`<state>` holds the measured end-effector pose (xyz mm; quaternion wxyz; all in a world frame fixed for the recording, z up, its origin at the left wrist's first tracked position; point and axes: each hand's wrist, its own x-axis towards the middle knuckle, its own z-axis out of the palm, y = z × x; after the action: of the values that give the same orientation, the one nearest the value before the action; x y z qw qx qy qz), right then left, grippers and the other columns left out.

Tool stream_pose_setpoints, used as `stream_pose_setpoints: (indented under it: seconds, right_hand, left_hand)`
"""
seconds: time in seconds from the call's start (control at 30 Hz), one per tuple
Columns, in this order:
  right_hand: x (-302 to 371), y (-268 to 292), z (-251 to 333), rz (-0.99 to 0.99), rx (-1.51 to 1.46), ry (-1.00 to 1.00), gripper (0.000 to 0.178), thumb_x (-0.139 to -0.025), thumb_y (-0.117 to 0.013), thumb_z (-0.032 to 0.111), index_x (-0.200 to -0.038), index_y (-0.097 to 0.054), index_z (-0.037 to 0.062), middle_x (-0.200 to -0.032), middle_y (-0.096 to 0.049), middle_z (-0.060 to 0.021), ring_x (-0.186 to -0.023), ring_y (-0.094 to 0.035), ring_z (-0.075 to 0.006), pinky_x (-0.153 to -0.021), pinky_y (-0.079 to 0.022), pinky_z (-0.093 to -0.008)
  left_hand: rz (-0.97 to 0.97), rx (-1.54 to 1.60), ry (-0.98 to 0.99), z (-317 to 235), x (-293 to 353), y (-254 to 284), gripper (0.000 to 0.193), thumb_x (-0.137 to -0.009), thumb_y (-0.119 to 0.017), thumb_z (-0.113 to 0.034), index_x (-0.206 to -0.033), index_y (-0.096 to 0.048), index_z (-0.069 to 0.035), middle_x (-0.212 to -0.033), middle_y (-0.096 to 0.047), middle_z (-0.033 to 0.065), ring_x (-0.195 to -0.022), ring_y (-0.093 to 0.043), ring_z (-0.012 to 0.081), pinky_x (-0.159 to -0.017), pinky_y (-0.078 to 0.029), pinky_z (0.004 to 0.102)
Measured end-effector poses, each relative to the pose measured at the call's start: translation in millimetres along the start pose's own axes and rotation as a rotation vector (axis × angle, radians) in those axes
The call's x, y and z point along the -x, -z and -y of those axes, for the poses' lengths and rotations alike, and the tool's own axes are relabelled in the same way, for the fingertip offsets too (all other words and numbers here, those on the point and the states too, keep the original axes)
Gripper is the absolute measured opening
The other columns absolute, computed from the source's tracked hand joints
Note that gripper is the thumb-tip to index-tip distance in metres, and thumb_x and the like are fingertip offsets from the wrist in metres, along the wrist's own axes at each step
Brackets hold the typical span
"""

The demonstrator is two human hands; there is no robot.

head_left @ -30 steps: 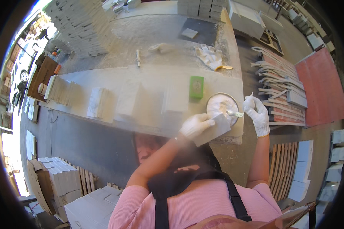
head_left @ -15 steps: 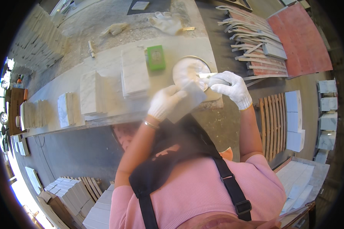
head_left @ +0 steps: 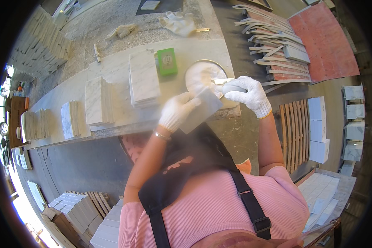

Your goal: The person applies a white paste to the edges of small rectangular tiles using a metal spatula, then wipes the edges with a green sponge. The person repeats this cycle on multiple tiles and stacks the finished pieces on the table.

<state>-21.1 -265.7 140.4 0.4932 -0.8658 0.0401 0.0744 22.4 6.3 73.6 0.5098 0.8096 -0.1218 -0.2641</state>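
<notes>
In my left hand, gloved in white knit, is a thin grey rectangular tile, pinched by its upper left edge and tilted in front of my apron. My right hand, gloved alike, closes round a putty knife with a short pale blade and a rounded grey handle. Its blade lies over the right rim of a round pan holding a white paste or powder. Part of the pan's lower side is hidden by the tile. Left of the pan sits a green box.
White veined tiles are stacked on the worktable, with smaller stacks further left. Loose white gloves lie at the back. To the right are a pallet of thin strips and wooden slats.
Both hands keep almost the same places, with the tile and the knife still held. The view has shifted very slightly.
</notes>
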Motion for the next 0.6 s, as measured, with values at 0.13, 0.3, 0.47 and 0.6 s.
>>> stream_pose_setpoints:
  seconds: [0.13,0.3,0.47,0.6]
  right_hand:
    - [-1.7,-0.4,-0.7,-0.004,0.033,0.02,0.043,-0.082,-0.085,0.021,-0.118,-0.076,-0.0007,-0.106,-0.078,-0.0106,-0.097,-0.072,-0.0148,-0.089,-0.056,-0.0322]
    - [-2.6,0.5,-0.1,-0.005,0.078,0.046,0.04,-0.081,-0.085,0.021,-0.115,-0.078,0.0009,-0.104,-0.078,-0.0109,-0.096,-0.072,-0.0158,-0.088,-0.056,-0.0324]
    - [-3.1,-0.3,0.0,-0.011,0.066,0.042,0.039,-0.08,-0.085,0.021,-0.114,-0.078,0.0017,-0.104,-0.078,-0.012,-0.096,-0.073,-0.0169,-0.088,-0.056,-0.0325]
    - [-3.3,-1.8,0.7,-0.009,0.039,0.034,0.04,-0.08,-0.085,0.021,-0.115,-0.078,0.0013,-0.104,-0.078,-0.012,-0.096,-0.073,-0.0167,-0.088,-0.056,-0.0325]
  left_hand:
    - [0.003,0.005,0.002,0.9,0.1,-0.4,0.044,-0.093,-0.066,-0.045,-0.106,-0.074,-0.004,-0.088,-0.072,0.0167,-0.079,-0.068,0.0266,-0.076,-0.052,0.0372]
    - [-0.014,0.007,-0.019,1.6,1.0,-0.8,0.042,-0.093,-0.066,-0.045,-0.102,-0.073,-0.004,-0.086,-0.071,0.0166,-0.077,-0.068,0.0263,-0.074,-0.052,0.0377]
    - [-0.013,-0.007,0.005,0.3,1.3,-0.5,0.042,-0.093,-0.067,-0.045,-0.106,-0.074,-0.005,-0.089,-0.073,0.0158,-0.079,-0.069,0.0263,-0.076,-0.052,0.0372]
    - [-0.005,-0.002,0.007,-1.5,2.0,0.1,0.042,-0.093,-0.067,-0.044,-0.107,-0.075,-0.005,-0.09,-0.074,0.0159,-0.081,-0.069,0.0266,-0.076,-0.053,0.0373]
